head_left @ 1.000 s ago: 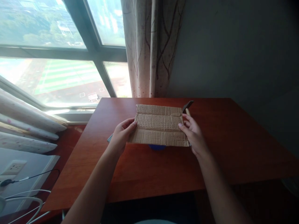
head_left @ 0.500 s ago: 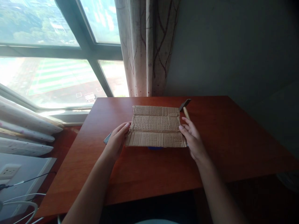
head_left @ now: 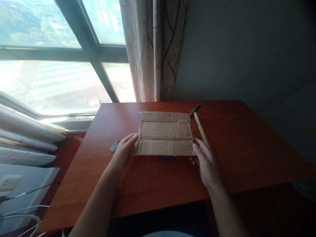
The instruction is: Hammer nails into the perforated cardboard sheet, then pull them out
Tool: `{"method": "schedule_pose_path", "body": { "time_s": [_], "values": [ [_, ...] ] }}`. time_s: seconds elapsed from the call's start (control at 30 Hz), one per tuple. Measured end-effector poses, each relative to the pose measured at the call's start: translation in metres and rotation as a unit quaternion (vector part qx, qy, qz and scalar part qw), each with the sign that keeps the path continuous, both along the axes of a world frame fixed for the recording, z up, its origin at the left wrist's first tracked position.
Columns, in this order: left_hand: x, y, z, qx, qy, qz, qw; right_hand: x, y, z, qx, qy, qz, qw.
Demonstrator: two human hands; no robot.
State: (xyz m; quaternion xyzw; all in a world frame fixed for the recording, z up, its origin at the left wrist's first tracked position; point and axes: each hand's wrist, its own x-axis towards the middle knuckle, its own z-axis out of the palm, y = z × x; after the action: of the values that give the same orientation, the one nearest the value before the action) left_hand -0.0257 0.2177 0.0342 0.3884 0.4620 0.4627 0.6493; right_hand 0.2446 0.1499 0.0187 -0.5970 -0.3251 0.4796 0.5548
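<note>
A flat sheet of brown cardboard [head_left: 165, 133], pricked with rows of small holes, lies on the red-brown wooden table [head_left: 158, 184]. My left hand [head_left: 123, 152] rests at its near left corner, fingers stretched out and touching the edge. My right hand [head_left: 206, 162] is at the near right corner, fingers loosely extended beside the sheet. A hammer [head_left: 200, 126] with a wooden handle and dark head lies along the cardboard's right side, its handle running toward my right hand. A bit of something blue [head_left: 164, 157] peeks from under the near edge.
A small bundle of dark nails [head_left: 114, 146] lies on the table left of my left hand. A window and patterned curtain [head_left: 155, 49] stand behind the table. Cables and a wall socket [head_left: 10, 182] are at the lower left.
The cardboard, held slightly raised a second ago, now lies flat on the table. My right hand slid back toward me along the right edge, uncovering the hammer handle. My left thumb left the sheet's top.
</note>
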Motion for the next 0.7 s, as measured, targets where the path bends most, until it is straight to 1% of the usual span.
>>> {"method": "schedule_pose_path", "body": {
  "time_s": [0.17, 0.27, 0.43, 0.7],
  "values": [
    [-0.002, -0.001, 0.001, -0.002, 0.014, -0.006, 1.000, 0.003, -0.005, -0.007, -0.002, 0.005, -0.030, 1.000],
    [-0.005, -0.001, 0.001, -0.013, 0.032, -0.020, 0.999, 0.004, -0.006, -0.008, -0.007, 0.012, -0.024, 1.000],
    [-0.012, 0.000, 0.000, -0.028, 0.044, -0.046, 0.998, 0.004, -0.006, -0.007, -0.015, 0.034, -0.016, 0.999],
    [-0.013, 0.000, 0.000, -0.037, 0.058, -0.042, 0.997, 0.003, -0.006, -0.002, -0.024, 0.042, -0.013, 0.999]
  ]
}}
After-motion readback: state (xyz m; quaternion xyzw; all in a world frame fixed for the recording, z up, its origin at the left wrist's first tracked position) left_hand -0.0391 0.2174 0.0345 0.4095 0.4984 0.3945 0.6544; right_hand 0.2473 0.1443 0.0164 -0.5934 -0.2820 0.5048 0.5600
